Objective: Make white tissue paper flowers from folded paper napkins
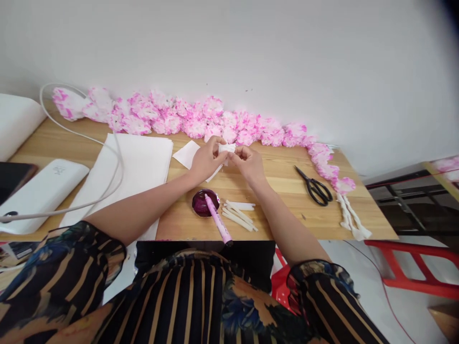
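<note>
A small folded piece of white tissue paper (227, 148) is pinched between my two hands above the middle of the table. My left hand (209, 156) grips its left side with thumb and fingers. On the other side, the fingers of my right hand (248, 161) close on its right edge. Under and beside my left hand lie loose white paper pieces (186, 154). Nearer to me, a pink marker (219, 220) leans across a small dish with dark purple colour (199, 203). Several thin white rolled strips (238, 217) lie right of the dish.
A garland of pink and white paper flowers (193, 119) runs along the wall, ending in white twisted cords (349, 217). Black scissors (315, 186) lie at right. At left are a white paper stack (139, 157), a white power bank (43, 196) and a cable (81, 134).
</note>
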The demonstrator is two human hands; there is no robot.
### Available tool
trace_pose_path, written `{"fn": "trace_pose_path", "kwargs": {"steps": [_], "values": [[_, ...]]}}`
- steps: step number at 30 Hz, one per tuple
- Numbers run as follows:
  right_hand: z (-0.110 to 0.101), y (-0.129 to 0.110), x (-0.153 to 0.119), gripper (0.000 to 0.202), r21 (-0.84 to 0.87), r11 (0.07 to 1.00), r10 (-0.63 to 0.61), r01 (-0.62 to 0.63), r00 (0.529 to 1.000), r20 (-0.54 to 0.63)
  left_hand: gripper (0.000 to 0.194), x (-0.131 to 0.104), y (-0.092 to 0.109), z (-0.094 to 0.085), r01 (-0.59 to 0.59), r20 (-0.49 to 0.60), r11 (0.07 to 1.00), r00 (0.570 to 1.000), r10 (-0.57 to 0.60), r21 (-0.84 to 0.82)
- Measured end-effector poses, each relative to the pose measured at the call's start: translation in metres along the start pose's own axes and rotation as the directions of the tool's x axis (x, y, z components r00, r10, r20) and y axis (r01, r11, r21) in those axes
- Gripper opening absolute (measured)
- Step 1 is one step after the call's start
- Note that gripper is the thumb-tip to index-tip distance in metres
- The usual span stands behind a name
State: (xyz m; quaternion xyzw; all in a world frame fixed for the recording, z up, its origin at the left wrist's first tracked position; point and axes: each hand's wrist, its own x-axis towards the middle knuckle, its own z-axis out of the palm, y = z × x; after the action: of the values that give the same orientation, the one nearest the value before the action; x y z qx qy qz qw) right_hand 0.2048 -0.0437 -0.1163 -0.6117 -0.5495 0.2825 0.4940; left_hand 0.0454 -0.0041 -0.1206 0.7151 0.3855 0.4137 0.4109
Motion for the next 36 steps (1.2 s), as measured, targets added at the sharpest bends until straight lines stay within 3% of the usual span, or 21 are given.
{"fn": "trace_pose_path", "kwargs": {"steps": [4,8,12,14,18,28,36], "values": [[-0.001,0.003,0.001,0.031,0.147,0.986,0.065,-0.072,0.996,0.055,0.020,0.004,-0.002,0.002,0.038,-0.006,0.998,0.999,-0.039,-0.059],[-0.006,0.000,0.001,0.045,0.298,0.942,0.134,-0.156,0.986,0.095,0.011,0.008,-0.003,0.003,0.069,0.038,0.936,0.997,-0.060,-0.346],[-0.008,-0.003,0.000,0.040,0.248,0.963,0.092,-0.102,0.994,0.052,0.010,0.008,-0.001,0.001,0.138,0.085,0.842,0.990,-0.110,-0.521],[-0.008,-0.004,0.000,0.033,0.200,0.978,0.057,-0.061,0.998,0.027,0.019,0.008,-0.001,0.000,0.150,0.086,0.818,0.989,-0.123,-0.555],[-0.009,-0.006,0.000,0.023,0.143,0.990,-0.004,0.004,1.000,-0.005,0.036,0.009,-0.004,0.003,0.133,0.079,0.821,0.991,-0.107,-0.556],[-0.010,-0.014,-0.006,0.021,0.037,0.997,-0.061,0.061,0.998,-0.002,0.006,0.003,0.000,0.004,0.004,0.074,0.929,0.997,0.025,-0.370],[-0.011,-0.008,-0.004,0.019,0.071,0.993,-0.091,0.092,0.996,-0.009,0.013,0.000,0.002,0.002,0.010,0.094,0.929,0.995,0.027,-0.370]]}}
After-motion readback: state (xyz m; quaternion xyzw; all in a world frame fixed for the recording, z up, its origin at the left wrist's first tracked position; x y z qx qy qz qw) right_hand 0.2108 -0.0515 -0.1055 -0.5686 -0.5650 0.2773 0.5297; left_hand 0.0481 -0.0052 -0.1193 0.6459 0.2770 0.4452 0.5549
